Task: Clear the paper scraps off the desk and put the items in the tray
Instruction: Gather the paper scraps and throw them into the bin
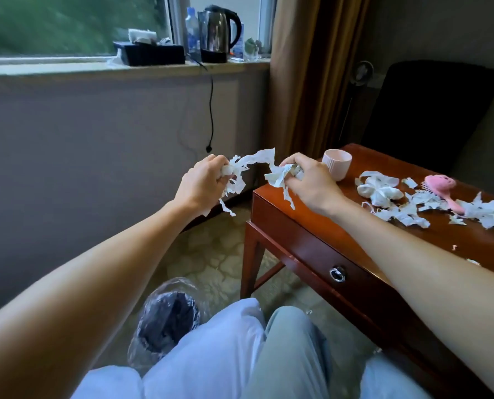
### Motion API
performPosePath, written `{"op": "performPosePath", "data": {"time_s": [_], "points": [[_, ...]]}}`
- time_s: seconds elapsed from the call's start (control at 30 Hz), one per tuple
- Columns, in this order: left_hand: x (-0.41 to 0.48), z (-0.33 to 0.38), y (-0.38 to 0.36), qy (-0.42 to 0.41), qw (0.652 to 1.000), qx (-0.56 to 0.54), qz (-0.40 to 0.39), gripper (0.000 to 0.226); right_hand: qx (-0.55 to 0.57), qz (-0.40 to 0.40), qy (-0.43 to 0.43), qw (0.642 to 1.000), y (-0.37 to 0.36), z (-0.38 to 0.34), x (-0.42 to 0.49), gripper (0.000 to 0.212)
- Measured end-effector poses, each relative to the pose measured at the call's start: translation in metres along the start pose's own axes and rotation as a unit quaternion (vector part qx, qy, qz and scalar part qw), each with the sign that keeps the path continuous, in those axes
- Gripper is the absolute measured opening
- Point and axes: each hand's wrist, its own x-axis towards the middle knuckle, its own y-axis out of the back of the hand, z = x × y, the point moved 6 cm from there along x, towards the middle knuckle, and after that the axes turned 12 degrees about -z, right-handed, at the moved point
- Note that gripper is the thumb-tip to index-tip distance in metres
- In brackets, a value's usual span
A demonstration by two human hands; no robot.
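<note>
From the head camera, both forearms reach forward at the left end of the desk [297,226]. The left hand [204,182] hangs beyond the desk's edge, above the carpet, fingers curled tight around a bunch of torn paper strips [257,159], with loose ends trailing below the fist. The right hand [309,182] sits over the desk's near left corner, its fingers and thumb bunched on the other end of the same strips. A crumpled band of paper arches between the two fists.

More paper scraps [398,203] lie spread across the desktop to the right. They form a white heap, with ragged pieces running toward the frame's edge. A pink hairbrush [441,187] lies among them, bristles up. A pink ribbed cup [336,164] stands upright just behind the right hand; its inside looks bare, though the angle hides most of it.

On the floor by the person's left knee stands a dark bin [168,318] lined with a clear plastic bag. Its interior is in shadow and partly hidden by the leg, so its contents cannot be told.

On the windowsill stand a black tissue box [150,51] with a tissue sticking up, a water bottle [192,30] and a steel kettle [217,30].
</note>
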Motion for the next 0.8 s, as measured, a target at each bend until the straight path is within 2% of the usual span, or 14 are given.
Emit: {"op": "performPosePath", "data": {"time_s": [0.27,0.8], "points": [[-0.048,-0.078,-0.002,0.093,0.996,-0.003,-0.001,0.013,0.045,-0.065,0.016,0.997,-0.082,-0.027,0.02,0.013],[-0.134,-0.201,-0.052,0.194,0.981,0.002,-0.016,0.016,0.089,-0.188,0.0,0.978,-0.263,-0.036,0.026,0.012]]}}
